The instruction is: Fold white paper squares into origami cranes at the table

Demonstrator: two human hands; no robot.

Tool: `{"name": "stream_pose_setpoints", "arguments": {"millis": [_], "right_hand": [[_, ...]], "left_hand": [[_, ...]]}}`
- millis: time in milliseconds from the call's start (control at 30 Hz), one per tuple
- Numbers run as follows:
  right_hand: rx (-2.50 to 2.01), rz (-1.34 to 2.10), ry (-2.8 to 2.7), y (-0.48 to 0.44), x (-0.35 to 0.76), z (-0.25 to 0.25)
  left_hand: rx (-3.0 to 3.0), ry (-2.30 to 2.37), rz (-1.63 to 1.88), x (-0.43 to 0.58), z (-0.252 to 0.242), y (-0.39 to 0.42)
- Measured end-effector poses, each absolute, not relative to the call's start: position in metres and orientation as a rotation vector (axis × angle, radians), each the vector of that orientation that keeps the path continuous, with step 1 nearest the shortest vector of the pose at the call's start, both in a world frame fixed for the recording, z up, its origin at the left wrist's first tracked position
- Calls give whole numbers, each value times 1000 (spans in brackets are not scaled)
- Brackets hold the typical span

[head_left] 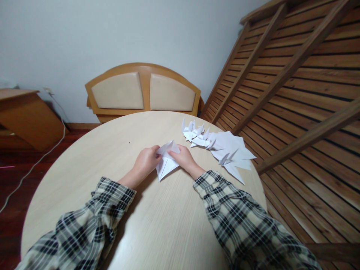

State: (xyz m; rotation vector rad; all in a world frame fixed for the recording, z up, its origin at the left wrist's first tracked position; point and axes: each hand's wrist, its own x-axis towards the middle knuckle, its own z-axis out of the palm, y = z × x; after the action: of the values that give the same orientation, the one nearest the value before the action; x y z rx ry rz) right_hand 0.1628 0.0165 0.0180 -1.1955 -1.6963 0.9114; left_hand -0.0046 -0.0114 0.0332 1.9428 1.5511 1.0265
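A partly folded sheet of white origami paper (167, 165) is between my hands, just above or on the round table (157, 225); I cannot tell if it touches. Its pointed corner faces me, and a flap stands up at the far side. My left hand (147, 161) pinches the left edge, thumb on top. On the right edge my right hand (184, 157) grips the paper, its thumb pressed onto the raised flap. The fingers beneath the paper are hidden.
Several folded white paper cranes (197, 135) stand at the table's far right, beside loose white paper sheets (225, 140). Behind the table is a wooden headboard (146, 90). Slatted wooden boards (298, 97) lean close on the right. A white cable (39, 159) runs over the floor.
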Motion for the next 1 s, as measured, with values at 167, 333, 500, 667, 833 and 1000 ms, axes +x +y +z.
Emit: {"name": "stream_pose_setpoints", "arguments": {"millis": [167,333,500,667,833,1000], "right_hand": [[-1242,800,-1782,17,162,17],[-1215,727,-1818,15,160,17],[-1274,681,-1832,14,159,19],[-1320,655,-1868,13,158,21],[-1381,648,-1899,13,157,19],[-1438,620,-1873,13,157,21]], "left_hand": [[1962,1653,979,-4,30,-8],[1979,1638,1018,-5,29,-6],[2166,1754,826,-5,35,-11],[2294,1898,556,-2,40,-14],[2325,1876,562,-2,40,-13],[2304,1838,628,-4,38,-12]]}}
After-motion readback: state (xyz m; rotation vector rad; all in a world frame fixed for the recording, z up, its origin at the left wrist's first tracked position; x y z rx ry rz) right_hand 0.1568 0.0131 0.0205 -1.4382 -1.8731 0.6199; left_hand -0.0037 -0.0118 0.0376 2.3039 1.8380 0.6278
